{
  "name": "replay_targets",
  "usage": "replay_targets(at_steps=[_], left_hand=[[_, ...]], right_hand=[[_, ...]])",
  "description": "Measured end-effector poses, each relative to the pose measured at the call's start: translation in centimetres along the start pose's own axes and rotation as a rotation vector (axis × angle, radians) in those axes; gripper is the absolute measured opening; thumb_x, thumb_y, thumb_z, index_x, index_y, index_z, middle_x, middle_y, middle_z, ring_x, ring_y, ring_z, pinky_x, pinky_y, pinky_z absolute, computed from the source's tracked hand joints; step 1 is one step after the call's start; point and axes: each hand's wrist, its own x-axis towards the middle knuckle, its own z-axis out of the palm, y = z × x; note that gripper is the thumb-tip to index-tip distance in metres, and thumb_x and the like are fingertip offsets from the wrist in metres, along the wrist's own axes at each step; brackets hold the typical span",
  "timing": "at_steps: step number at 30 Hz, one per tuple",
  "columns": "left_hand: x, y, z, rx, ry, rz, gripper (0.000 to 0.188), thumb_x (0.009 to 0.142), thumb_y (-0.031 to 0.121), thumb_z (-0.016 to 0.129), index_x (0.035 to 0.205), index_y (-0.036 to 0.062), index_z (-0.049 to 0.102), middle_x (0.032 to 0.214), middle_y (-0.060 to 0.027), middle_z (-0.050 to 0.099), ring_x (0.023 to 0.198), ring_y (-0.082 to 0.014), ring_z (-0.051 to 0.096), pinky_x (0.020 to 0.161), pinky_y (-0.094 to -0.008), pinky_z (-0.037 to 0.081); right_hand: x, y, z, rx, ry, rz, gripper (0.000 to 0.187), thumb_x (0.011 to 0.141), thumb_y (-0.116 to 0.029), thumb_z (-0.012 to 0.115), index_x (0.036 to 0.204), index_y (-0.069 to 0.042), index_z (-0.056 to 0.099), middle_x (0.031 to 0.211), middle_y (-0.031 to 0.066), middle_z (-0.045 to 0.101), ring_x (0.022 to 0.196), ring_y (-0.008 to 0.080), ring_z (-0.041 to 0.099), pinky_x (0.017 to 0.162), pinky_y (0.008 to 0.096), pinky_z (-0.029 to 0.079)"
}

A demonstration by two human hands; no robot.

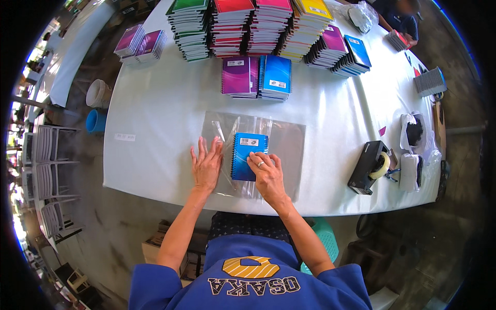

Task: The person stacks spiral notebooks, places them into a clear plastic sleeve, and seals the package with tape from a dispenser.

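In front of me a blue spiral notebook (243, 158) with a white label lies on clear plastic sheets (290, 150) spread on the table. My right hand (268, 175), a ring on one finger, has its fingers curled together on the notebook's lower right part. The thumb is mostly hidden. My left hand (207, 165) rests on the sheet's left side with fingers spread, apart from the notebook and holding nothing. Beyond the sheets stand a stack of purple notebooks (235, 77) and a stack of blue notebooks (276, 75), side by side.
Tall stacks of green notebooks (189, 31) and other colours line the table's (155, 103) far side. At right are a black tape dispenser (365, 168), plastic bags (413, 137) and grey stacked notebooks (430, 81). Another person (400, 20) stands far right. A blue bucket (95, 121) sits beyond the left edge.
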Motion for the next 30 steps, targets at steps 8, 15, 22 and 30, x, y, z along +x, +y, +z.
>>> replay_targets(at_steps=[8, 15, 22, 30], left_hand=[[-4.8, 1.4, -4.6, -1.307, -0.018, -0.908, 0.077, 0.083, -0.006, 0.063, 0.150, 0.0127, 0.030, 0.148, -0.0194, 0.041, 0.118, -0.0333, 0.059, 0.086, -0.0316, 0.054], [-6.0, 5.9, -8.8, -0.825, -0.131, -0.370, 0.072, 0.082, -0.010, 0.057, 0.148, 0.0087, 0.035, 0.130, -0.0201, 0.057, 0.116, -0.0305, 0.060, 0.083, -0.0307, 0.054], [-4.7, 2.6, -8.8, -0.965, -0.141, 0.355, 0.069, 0.077, -0.006, 0.062, 0.142, 0.0120, 0.046, 0.137, -0.0131, 0.054, 0.126, -0.0321, 0.052, 0.098, -0.0414, 0.048], [13.2, 0.4, -11.2, -0.303, -0.301, 0.853, 0.064, 0.071, 0.009, 0.074, 0.133, 0.0158, 0.056, 0.153, -0.0021, 0.034, 0.147, -0.0335, 0.014, 0.116, -0.0563, 0.019]], right_hand=[[0.4, -0.8, 0.4, 0.180, -0.063, 0.072, 0.027, 0.075, 0.005, 0.056, 0.102, 0.005, 0.060, 0.115, 0.0129, 0.054, 0.103, 0.0296, 0.055, 0.088, 0.0410, 0.044], [1.8, -2.5, 0.9, 0.400, -0.075, 0.303, 0.005, 0.082, 0.000, 0.059, 0.084, 0.004, 0.062, 0.111, 0.0114, 0.055, 0.100, 0.0295, 0.053, 0.080, 0.0423, 0.040], [2.6, -2.9, 2.7, 0.250, -0.111, 0.493, 0.011, 0.080, -0.010, 0.070, 0.081, -0.002, 0.063, 0.110, 0.0091, 0.056, 0.104, 0.0293, 0.051, 0.084, 0.0453, 0.037], [3.2, -3.3, 1.5, 0.394, -0.084, 0.498, 0.012, 0.081, -0.007, 0.064, 0.093, -0.006, 0.067, 0.106, 0.0075, 0.057, 0.101, 0.0279, 0.052, 0.082, 0.0440, 0.036]])
